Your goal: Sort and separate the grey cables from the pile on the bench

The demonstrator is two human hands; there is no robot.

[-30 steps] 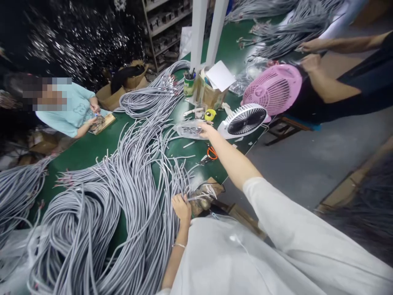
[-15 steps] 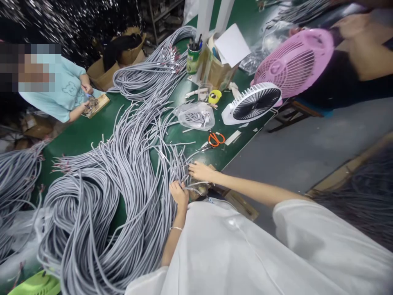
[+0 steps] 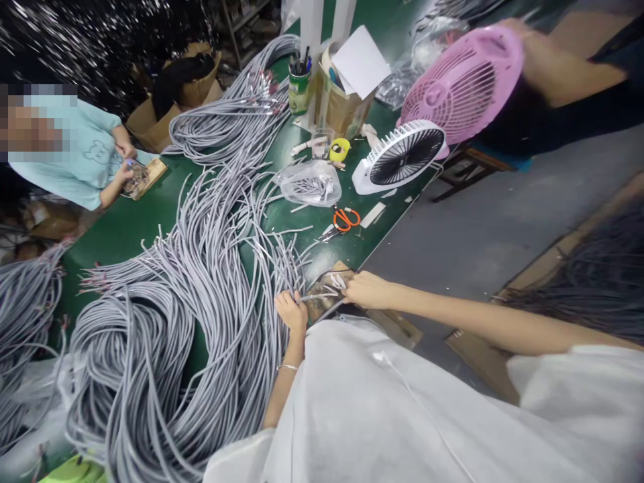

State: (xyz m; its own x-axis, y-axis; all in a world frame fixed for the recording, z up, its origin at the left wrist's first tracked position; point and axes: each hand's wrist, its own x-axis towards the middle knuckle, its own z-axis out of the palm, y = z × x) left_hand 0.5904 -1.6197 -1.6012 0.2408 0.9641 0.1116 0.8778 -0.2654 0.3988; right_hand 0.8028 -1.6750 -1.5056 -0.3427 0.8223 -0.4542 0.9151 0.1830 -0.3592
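My left hand [image 3: 292, 310] is closed round a grey cable [image 3: 318, 296] at the right edge of a large heap of grey cables [image 3: 211, 268]. The cable's end sticks out to the right, towards my other hand. My right hand [image 3: 369, 290] has its fingers curled together just beyond the table edge; what they pinch is hidden. Between both hands, short pale offcuts [image 3: 336, 279] lie over a brownish surface at the table's edge. Orange-handled scissors [image 3: 347, 219] rest on the green table [image 3: 296, 231], above my right hand.
A bag of short grey pieces [image 3: 310, 184], yellow tape roll [image 3: 339, 149], white fan [image 3: 402, 161] and pink fan [image 3: 465, 84] stand farther back. A pen tin [image 3: 298, 92] is beside a post. Across the table a co-worker [image 3: 75, 147] handles something on a board [image 3: 151, 176].
My right hand has moved away from my left hand, to the right, past the table edge. My left hand stays in nearly the same place. The whole view has shifted slightly.
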